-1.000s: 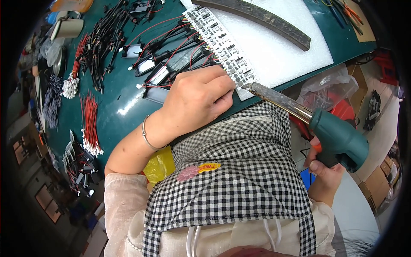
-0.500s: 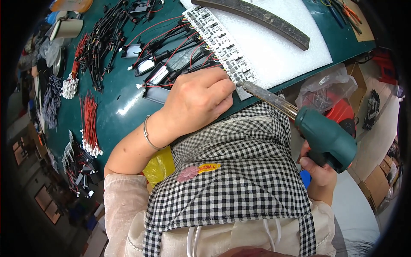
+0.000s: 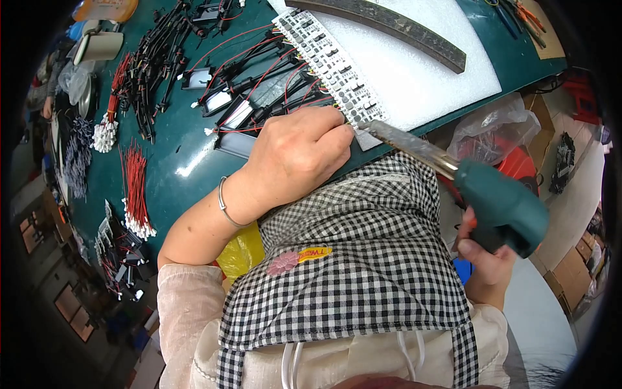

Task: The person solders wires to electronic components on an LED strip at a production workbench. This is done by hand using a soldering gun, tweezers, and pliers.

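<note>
My left hand (image 3: 299, 148), with a bangle at the wrist, is closed by the near end of a white circuit board panel (image 3: 338, 71). Its fingertips are turned away from view, so what they pinch is hidden. My right hand (image 3: 484, 249) grips a green soldering gun (image 3: 499, 201) by its handle. The gun's metal barrel slants up and left, and its tip is at the panel's near end, close to my left fingers. Red and black wires (image 3: 285, 52) run along the panel's left edge to black rectangular housings (image 3: 234, 141).
The panel lies on a white foam sheet (image 3: 440, 97), beneath a dark curved metal bar (image 3: 395, 29). Bundles of red wires with white connectors (image 3: 135, 188) and black cables (image 3: 146, 71) lie on the green table (image 3: 188, 175). At right are a clear plastic bag (image 3: 492, 129) and pliers (image 3: 508, 19).
The soldering gun and my right hand have shifted slightly to the right, and the barrel is a little blurred. My left hand has hardly moved.
</note>
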Action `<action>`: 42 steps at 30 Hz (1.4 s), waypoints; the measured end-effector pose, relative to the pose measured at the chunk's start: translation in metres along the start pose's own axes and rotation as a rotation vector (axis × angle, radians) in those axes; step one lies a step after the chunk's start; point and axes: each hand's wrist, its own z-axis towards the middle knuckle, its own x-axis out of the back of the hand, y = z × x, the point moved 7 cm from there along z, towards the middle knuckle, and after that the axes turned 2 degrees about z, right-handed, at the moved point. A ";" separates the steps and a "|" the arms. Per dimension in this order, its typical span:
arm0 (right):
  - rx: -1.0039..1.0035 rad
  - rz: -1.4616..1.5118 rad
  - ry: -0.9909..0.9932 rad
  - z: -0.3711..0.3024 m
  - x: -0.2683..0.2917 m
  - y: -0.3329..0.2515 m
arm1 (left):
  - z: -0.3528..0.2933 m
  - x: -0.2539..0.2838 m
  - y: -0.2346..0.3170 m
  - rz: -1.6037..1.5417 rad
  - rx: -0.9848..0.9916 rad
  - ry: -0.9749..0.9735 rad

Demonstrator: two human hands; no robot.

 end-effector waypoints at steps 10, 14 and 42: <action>0.022 0.315 0.143 0.014 0.013 -0.005 | 0.001 -0.004 -0.004 0.011 -0.010 0.037; 0.135 0.275 0.039 0.026 0.005 -0.014 | 0.000 0.005 -0.001 0.033 0.006 -0.010; 0.622 0.314 0.160 0.136 -0.004 -0.044 | 0.092 0.096 -0.101 -0.024 0.345 -0.013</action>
